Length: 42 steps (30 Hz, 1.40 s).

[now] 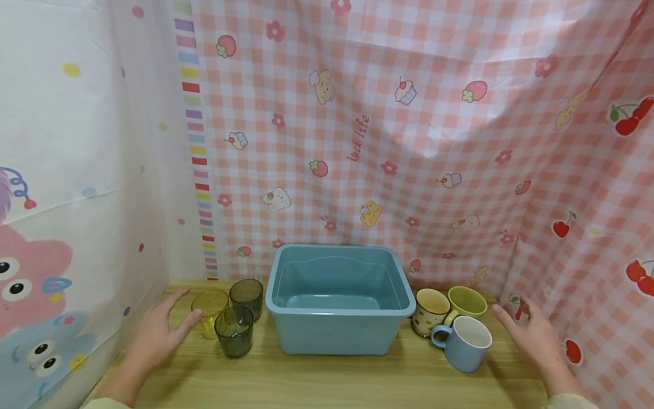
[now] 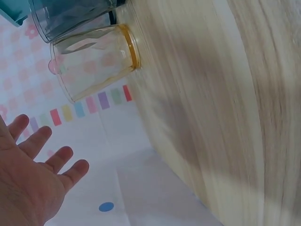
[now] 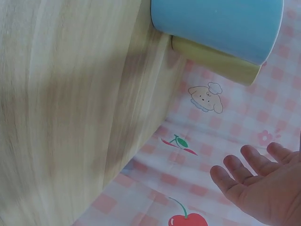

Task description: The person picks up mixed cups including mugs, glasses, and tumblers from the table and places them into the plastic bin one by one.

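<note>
My left hand (image 1: pixel 160 329) hovers with spread fingers left of an amber glass cup (image 1: pixel 208 324), holding nothing. Beside that cup stand two dark grey glasses, one nearer (image 1: pixel 235 335) and one farther back (image 1: pixel 247 295). On the other side, my right hand (image 1: pixel 533 335) has its fingers extended, right of a light blue mug (image 1: pixel 466 346). Behind this mug are a green mug (image 1: pixel 469 302) and a cream spotted cup (image 1: pixel 429 312). Both wrist views show the left palm (image 2: pixel 28 183) and right palm (image 3: pixel 273 193) apart from the cups.
A blue plastic bin (image 1: pixel 339 332) stands at the middle of the wooden table (image 1: pixel 327 380), between the two cup groups. Inside it only its bare floor shows. A pink checked cloth (image 1: pixel 357 142) hangs behind, with a white patterned curtain (image 1: pixel 87 142) at left.
</note>
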Available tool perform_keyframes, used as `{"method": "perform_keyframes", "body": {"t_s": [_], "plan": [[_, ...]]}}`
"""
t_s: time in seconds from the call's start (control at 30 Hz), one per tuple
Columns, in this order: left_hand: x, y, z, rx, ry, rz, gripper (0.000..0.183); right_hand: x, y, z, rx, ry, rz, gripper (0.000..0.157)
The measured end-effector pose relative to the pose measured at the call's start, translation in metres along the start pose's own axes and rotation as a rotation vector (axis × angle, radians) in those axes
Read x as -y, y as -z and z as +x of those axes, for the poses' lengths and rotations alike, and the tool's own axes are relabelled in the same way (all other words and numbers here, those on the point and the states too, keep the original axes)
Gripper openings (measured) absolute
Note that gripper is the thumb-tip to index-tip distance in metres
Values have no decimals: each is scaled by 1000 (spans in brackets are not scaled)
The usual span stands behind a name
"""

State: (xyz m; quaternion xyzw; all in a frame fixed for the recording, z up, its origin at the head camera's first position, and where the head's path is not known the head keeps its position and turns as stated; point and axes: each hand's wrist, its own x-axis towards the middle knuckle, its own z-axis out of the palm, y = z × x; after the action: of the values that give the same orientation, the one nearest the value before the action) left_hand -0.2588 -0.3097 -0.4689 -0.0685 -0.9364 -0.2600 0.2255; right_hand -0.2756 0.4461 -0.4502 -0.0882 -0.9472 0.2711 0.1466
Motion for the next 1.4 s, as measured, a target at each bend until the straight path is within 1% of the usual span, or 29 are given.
{"method": "perform_keyframes", "body": {"t_s": [0.1, 0.27, 0.53, 0.67, 0.83, 0.97, 1.2, 1.4], "plan": [[-1, -1, -1, 5, 17, -6, 69, -2, -3, -1, -9, 1, 13, 95], [-5, -2, -3, -2, 36, -15, 68, 0, -6, -4, -9, -28, 38, 94], [-12, -6, -3, -32, 25, -45, 65, 6, -10, -9, 2, -85, 97, 95], [-16, -7, -3, -43, 13, -60, 65, 6, -12, -10, 4, -97, 104, 96], [-19, -10, -5, -60, 3, -83, 64, 5, -15, -12, 0, -93, 112, 95], [-20, -12, -7, -56, 10, -94, 64, 5, -17, -14, 7, -88, 122, 95], [-25, -16, -8, -67, 3, -83, 64, 5, -19, -15, 32, -98, 145, 97], [-31, -19, -8, -40, 12, -77, 66, 6, -21, -15, 41, -109, 153, 99]]}}
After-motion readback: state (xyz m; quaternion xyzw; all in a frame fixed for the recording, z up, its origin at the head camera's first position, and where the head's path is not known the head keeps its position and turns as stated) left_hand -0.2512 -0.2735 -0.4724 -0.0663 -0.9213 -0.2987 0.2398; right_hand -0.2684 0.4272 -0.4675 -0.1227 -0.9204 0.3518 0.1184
